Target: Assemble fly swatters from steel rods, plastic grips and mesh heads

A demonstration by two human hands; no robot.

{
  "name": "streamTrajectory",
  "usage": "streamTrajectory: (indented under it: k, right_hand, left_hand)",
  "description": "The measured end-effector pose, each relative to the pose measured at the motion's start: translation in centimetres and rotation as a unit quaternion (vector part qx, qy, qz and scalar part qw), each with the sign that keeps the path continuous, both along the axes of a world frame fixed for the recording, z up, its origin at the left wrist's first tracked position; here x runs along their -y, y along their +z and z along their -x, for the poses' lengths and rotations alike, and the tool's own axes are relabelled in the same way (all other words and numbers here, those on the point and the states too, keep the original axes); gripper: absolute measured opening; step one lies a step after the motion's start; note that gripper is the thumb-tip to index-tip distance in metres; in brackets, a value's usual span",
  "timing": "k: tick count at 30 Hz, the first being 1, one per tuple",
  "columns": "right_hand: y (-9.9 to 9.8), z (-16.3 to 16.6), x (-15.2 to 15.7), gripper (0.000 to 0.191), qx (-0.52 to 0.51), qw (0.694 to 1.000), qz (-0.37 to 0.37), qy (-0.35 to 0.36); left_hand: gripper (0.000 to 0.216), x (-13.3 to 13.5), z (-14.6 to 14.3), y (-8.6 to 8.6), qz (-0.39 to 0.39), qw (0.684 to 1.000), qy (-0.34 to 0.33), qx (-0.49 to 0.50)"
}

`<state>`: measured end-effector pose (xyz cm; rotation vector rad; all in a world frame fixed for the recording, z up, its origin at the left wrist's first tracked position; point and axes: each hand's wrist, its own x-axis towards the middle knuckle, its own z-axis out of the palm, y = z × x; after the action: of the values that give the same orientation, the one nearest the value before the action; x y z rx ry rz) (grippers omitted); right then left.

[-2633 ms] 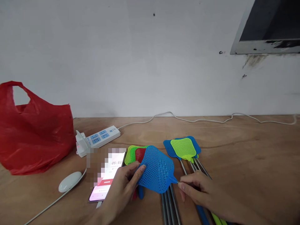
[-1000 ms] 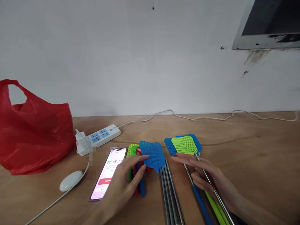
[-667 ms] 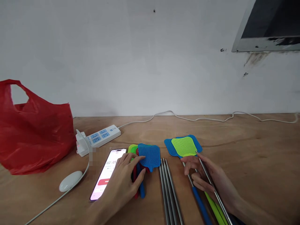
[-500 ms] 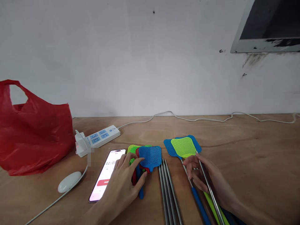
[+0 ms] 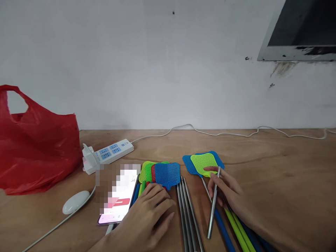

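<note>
My right hand (image 5: 223, 185) pinches a short silver metal rod (image 5: 214, 206), tilted with its upper end between the fingers. Beneath it lie fly swatters with blue heads and a yellow-green head (image 5: 203, 164); one thin metal shaft leads to a blue handle (image 5: 223, 229). Curled fingers of my left hand (image 5: 153, 213) rest over coloured handles (image 5: 140, 189), their tips hidden, so what they grip is unclear. Just beyond that hand, yellow, green, red and blue swatter heads (image 5: 167, 174) overlap. Several metal rods (image 5: 187, 217) lie side by side between the hands.
A phone (image 5: 119, 203), partly pixelated, lies left of my left hand. Farther left are a white power strip (image 5: 112, 152), a white mouse-shaped object (image 5: 76, 202) with a cable and a red plastic bag (image 5: 39, 150). A white cord (image 5: 189, 125) runs along the wall.
My left hand has left the blue swatter head and drawn back over the handles, fingers now curled. In my right hand the rod has risen, and its lower end now shows above the table.
</note>
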<state>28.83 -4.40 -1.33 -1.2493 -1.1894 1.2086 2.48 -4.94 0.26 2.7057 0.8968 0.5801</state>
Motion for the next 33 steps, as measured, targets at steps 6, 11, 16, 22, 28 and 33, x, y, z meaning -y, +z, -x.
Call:
streamTrajectory:
  k: [6, 11, 16, 22, 28, 33]
  right_hand:
    - [-0.2, 0.5, 0.3, 0.085, 0.024, 0.999, -0.038, -0.005]
    - [-1.0, 0.2, 0.0, 0.071, 0.119, 0.986, -0.118, -0.005]
    - [-1.6, -0.1, -0.1, 0.031, 0.250, 0.954, -0.164, 0.015]
    - [-0.3, 0.3, 0.7, 0.025, 0.360, 0.908, -0.202, 0.071]
    - [0.1, -0.3, 0.7, 0.020, 0.401, 0.870, -0.269, 0.102]
    - [-0.1, -0.7, 0.6, 0.013, 0.445, 0.831, -0.310, 0.127]
  left_hand:
    - [0.026, 0.3, -0.2, 0.2, 0.022, 0.999, -0.023, -0.021]
    - [0.028, 0.3, -0.3, 0.2, 0.023, 0.998, -0.024, -0.046]
    - [0.038, 0.3, -0.4, 0.2, 0.025, 0.998, -0.029, -0.054]
    - [0.045, 0.3, -0.4, 0.3, 0.014, 0.997, -0.041, -0.070]
    - [0.048, 0.2, -0.3, 0.3, 0.015, 0.996, -0.043, -0.075]
    - [0.044, 0.3, -0.4, 0.7, 0.031, 0.995, -0.039, -0.086]
